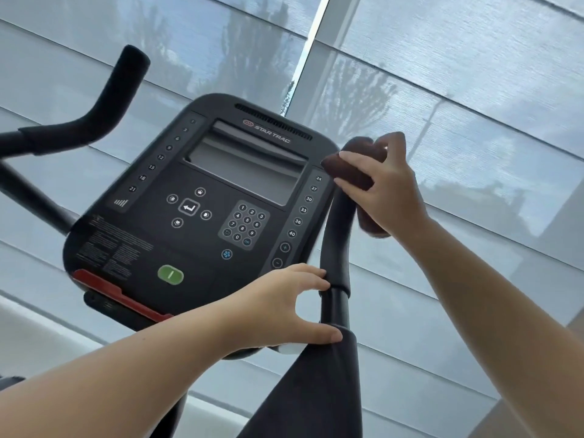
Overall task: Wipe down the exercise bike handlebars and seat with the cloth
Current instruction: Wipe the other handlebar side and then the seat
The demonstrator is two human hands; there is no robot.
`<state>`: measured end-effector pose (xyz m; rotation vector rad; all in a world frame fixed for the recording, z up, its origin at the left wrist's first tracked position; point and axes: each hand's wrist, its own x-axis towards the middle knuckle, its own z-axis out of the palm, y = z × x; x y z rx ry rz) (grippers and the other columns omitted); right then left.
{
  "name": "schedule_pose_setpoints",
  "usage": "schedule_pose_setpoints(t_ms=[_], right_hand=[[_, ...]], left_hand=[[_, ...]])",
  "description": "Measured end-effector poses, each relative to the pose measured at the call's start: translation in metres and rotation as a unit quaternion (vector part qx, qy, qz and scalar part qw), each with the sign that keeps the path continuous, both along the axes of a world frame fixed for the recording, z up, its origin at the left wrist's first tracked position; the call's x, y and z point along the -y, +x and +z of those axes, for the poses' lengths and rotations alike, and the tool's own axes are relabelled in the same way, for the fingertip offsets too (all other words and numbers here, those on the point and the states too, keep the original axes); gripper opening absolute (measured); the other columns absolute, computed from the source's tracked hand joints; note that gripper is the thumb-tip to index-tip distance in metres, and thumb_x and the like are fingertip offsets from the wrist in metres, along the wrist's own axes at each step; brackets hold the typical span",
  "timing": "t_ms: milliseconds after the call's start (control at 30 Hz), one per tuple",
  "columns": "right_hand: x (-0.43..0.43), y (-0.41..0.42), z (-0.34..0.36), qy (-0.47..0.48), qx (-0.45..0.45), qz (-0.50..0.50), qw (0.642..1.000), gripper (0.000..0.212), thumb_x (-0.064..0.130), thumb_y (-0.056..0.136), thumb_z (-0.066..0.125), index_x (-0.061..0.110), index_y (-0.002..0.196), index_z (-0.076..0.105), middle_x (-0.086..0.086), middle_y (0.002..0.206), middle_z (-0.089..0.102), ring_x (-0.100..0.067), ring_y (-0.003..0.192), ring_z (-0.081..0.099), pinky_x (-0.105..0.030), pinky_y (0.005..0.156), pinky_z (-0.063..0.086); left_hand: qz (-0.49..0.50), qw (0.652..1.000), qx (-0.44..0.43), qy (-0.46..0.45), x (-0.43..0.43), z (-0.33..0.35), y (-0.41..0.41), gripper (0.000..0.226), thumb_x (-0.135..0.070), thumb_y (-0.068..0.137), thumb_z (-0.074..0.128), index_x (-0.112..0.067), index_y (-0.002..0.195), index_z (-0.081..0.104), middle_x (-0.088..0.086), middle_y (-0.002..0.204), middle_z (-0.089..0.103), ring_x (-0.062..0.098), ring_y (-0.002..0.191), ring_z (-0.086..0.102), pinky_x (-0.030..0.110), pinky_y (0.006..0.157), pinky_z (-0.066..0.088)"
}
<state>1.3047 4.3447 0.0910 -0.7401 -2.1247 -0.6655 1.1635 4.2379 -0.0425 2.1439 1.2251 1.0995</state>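
The bike's right handlebar (335, 235) is a black padded tube rising beside the console. My right hand (387, 188) grips a dark brown cloth (346, 170) wrapped over the top end of that handlebar. Lower down, my left hand (289, 306) curls round the same bar, fingers above and thumb below, near the joint of the padding. The left handlebar (121, 90) curves up at the far left, untouched. The seat is out of view.
The black console (202, 216) with screen, keypad, green button and red strip sits between the handlebars. Behind it hang grey translucent window blinds (474, 74). A black frame tube (28, 197) runs at the left edge.
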Motion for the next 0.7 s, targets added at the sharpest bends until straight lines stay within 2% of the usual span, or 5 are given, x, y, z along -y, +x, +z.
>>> schedule_pose_setpoints(t_ms=[133, 267, 467, 600, 700], right_hand=[[-0.013, -0.009, -0.001, 0.055, 0.051, -0.014, 0.997, 0.028, 0.02, 0.077, 0.071, 0.01, 0.103, 0.068, -0.029, 0.102, 0.049, -0.04, 0.083, 0.055, -0.044, 0.077, 0.051], [-0.009, 0.004, -0.021, 0.026, 0.102, 0.017, 0.994, 0.024, 0.023, 0.076, 0.072, 0.013, 0.097, 0.07, -0.022, 0.098, 0.051, -0.032, 0.08, 0.054, -0.033, 0.074, 0.047], [0.01, 0.014, -0.051, -0.124, 0.11, 0.024, 0.986, 0.025, 0.026, 0.074, 0.074, 0.022, 0.098, 0.07, -0.006, 0.104, 0.048, -0.019, 0.084, 0.054, -0.026, 0.077, 0.044], [0.015, 0.017, -0.053, -0.202, 0.073, 0.04, 0.976, 0.022, 0.028, 0.074, 0.073, 0.029, 0.095, 0.07, 0.004, 0.102, 0.043, -0.002, 0.087, 0.047, -0.013, 0.08, 0.037], [0.021, 0.022, -0.057, -0.262, 0.038, 0.052, 0.963, 0.024, 0.025, 0.074, 0.074, 0.035, 0.094, 0.069, 0.005, 0.101, 0.042, -0.001, 0.091, 0.047, -0.008, 0.086, 0.035]], left_hand=[[-0.006, 1.0, 0.0, -0.008, 0.0, -0.001, -0.001, 0.072, -0.054, 0.068, 0.07, -0.033, 0.132, 0.044, -0.033, 0.138, 0.028, -0.01, 0.125, 0.027, 0.01, 0.094, 0.026], [-0.005, 1.0, -0.003, -0.016, 0.002, 0.001, 0.0, 0.071, -0.053, 0.07, 0.069, -0.033, 0.132, 0.043, -0.031, 0.14, 0.027, -0.008, 0.125, 0.027, 0.015, 0.098, 0.022], [-0.005, 1.0, -0.013, -0.023, 0.009, 0.006, 0.001, 0.065, -0.049, 0.071, 0.07, -0.028, 0.129, 0.049, -0.027, 0.138, 0.032, -0.006, 0.122, 0.031, 0.03, 0.095, 0.045], [0.005, 0.999, -0.048, 0.018, 0.01, 0.008, 0.003, 0.057, -0.046, 0.075, 0.068, -0.022, 0.124, 0.055, -0.016, 0.138, 0.04, -0.003, 0.122, 0.037, 0.016, 0.101, 0.029], [0.01, 0.995, -0.098, 0.029, 0.014, 0.012, 0.001, 0.057, -0.046, 0.076, 0.068, -0.021, 0.125, 0.054, -0.013, 0.137, 0.044, 0.0, 0.121, 0.04, 0.012, 0.098, 0.026]])
